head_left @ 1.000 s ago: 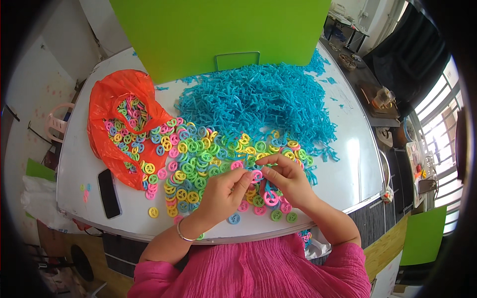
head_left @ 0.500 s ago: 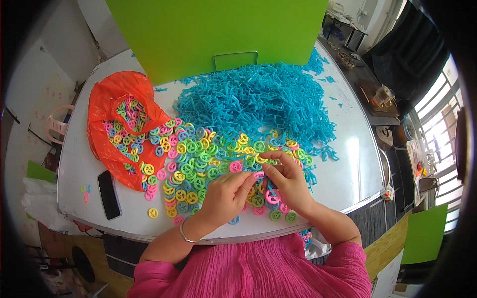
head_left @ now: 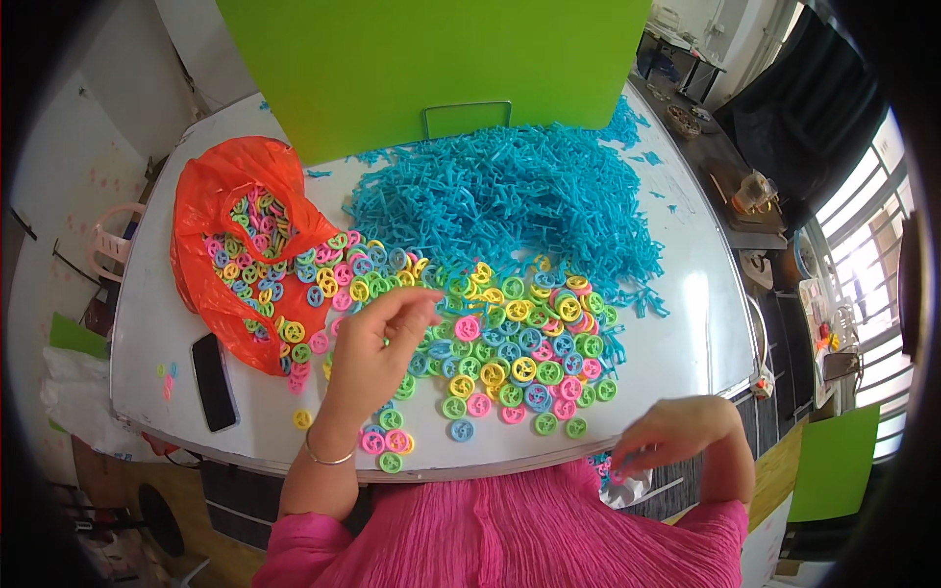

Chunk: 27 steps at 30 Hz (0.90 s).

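A wide pile of small plastic rings (head_left: 490,363) in pink, yellow, green and blue covers the middle of the white table (head_left: 676,343). My left hand (head_left: 377,343) hovers over the pile's left part, its fingers stretched toward the rings and nothing visibly in them. My right hand (head_left: 676,431) hangs at the table's front right edge, fingers bent downward over my lap. I cannot see whether it holds a piece. Behind the rings lies a big heap of blue plastic sticks (head_left: 510,206).
An orange plastic bag (head_left: 221,211) with more rings lies open at the left. A black phone (head_left: 214,380) rests near the front left edge. A green board (head_left: 431,69) stands at the back. A small white bag (head_left: 627,485) with pieces sits below the front edge.
Both hands were together on a ring at the pile's front. My right hand has pulled back to the table's front right edge, and my left hand has moved left over the pile.
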Tool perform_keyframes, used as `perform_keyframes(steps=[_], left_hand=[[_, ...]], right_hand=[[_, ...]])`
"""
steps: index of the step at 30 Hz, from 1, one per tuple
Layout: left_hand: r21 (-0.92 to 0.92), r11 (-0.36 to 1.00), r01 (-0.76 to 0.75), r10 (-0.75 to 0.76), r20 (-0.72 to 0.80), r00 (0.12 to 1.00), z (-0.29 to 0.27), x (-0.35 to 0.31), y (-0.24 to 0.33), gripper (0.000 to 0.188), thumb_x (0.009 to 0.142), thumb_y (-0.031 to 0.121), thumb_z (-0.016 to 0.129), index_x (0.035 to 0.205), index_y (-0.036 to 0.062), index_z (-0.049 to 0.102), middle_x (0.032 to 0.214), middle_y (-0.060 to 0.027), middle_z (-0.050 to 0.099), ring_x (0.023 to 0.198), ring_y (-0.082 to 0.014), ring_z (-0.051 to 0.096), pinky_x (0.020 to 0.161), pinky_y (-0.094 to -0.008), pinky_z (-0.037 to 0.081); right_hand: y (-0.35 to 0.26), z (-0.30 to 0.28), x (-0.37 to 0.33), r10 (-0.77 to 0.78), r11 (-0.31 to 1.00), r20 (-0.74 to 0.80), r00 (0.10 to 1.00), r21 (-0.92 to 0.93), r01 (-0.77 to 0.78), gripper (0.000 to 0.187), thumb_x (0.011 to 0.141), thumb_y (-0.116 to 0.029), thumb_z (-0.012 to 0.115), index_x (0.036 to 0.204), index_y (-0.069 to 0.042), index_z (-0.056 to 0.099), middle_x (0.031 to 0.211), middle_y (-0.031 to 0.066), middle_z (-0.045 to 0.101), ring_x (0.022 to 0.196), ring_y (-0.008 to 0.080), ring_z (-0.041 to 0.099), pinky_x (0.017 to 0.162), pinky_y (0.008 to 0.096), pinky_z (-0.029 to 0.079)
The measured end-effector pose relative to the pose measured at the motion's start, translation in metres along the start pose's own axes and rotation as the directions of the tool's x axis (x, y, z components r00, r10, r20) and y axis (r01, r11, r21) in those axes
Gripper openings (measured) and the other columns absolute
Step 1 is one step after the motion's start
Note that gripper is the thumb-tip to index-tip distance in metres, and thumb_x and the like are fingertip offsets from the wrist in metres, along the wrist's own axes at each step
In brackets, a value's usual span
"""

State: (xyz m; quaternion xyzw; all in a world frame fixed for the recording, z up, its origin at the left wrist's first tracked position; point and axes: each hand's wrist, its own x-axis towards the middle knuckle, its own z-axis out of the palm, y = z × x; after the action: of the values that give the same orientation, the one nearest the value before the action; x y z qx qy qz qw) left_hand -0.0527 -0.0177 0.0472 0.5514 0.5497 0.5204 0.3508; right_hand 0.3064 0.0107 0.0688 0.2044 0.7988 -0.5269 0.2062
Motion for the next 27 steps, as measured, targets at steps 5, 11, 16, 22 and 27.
perform_keyframes(steps=[5, 11, 16, 22, 27], left_hand=[[0.57, 0.759, -0.315, -0.102, 0.582, 0.807, -0.024, -0.022, 0.028, 0.037, 0.08, 0.027, 0.074, 0.112, 0.0114, 0.066, 0.095, -0.0059, 0.065, 0.085, -0.0199, 0.061, 0.074, -0.0318, 0.047], [0.481, 0.652, -0.587, 0.0, 0.773, 0.634, -0.042, -0.084, 0.018, 0.06, 0.075, 0.044, 0.075, 0.128, 0.0242, 0.059, 0.134, -0.0123, 0.045, 0.125, -0.0315, 0.041, 0.103, -0.0529, 0.031], [0.7, 0.433, -0.568, -0.135, 0.673, 0.727, -0.039, -0.108, -0.024, 0.069, 0.081, 0.067, 0.055, 0.139, 0.03, 0.049, 0.149, -0.0195, 0.029, 0.141, -0.0404, 0.018, 0.108, -0.0694, 0.004], [0.686, 0.446, -0.575, -0.102, 0.677, 0.729, -0.012, -0.071, -0.045, 0.071, 0.083, 0.069, 0.048, 0.145, 0.0348, 0.038, 0.155, -0.0168, 0.022, 0.144, -0.0385, 0.015, 0.108, -0.0696, -0.001], [0.655, 0.451, -0.606, 0.078, 0.648, 0.758, 0.034, -0.048, -0.049, 0.069, 0.088, 0.061, 0.049, 0.147, 0.0287, 0.035, 0.155, -0.0174, 0.021, 0.144, -0.0372, 0.016, 0.107, -0.0696, 0.002]], right_hand=[[0.007, 0.016, -0.016, 0.056, 0.996, 0.0, 0.998, -0.064, -0.056, 0.037, 0.088, -0.032, 0.067, 0.12, -0.016, 0.064, 0.105, 0.0085, 0.069, 0.084, 0.0255, 0.068, 0.072, 0.0336, 0.053], [-0.003, -0.022, -0.002, -0.138, 0.99, -0.389, 0.911, -0.072, 0.119, 0.041, 0.084, -0.017, 0.072, 0.123, -0.01, 0.062, 0.108, 0.0092, 0.069, 0.093, 0.024, 0.068, 0.079, 0.0336, 0.053], [0.011, -0.029, 0.036, -0.168, 0.982, -0.848, 0.502, -0.189, 0.011, 0.049, 0.08, -0.021, 0.076, 0.124, -0.009, 0.06, 0.127, 0.0143, 0.059, 0.114, 0.0304, 0.059, 0.095, 0.039, 0.048], [0.0, 0.008, 0.073, -0.526, 0.645, -0.495, 0.691, -0.763, -0.055, 0.062, 0.082, -0.057, 0.061, 0.138, -0.031, 0.048, 0.148, 0.011, 0.037, 0.134, 0.0322, 0.038, 0.109, 0.0644, 0.021], [0.016, 0.011, 0.099, -0.541, 0.604, -0.482, 0.689, -0.793, -0.081, 0.056, 0.085, -0.058, 0.057, 0.134, -0.032, 0.052, 0.145, 0.0093, 0.042, 0.133, 0.0302, 0.04, 0.109, 0.0649, 0.021]])
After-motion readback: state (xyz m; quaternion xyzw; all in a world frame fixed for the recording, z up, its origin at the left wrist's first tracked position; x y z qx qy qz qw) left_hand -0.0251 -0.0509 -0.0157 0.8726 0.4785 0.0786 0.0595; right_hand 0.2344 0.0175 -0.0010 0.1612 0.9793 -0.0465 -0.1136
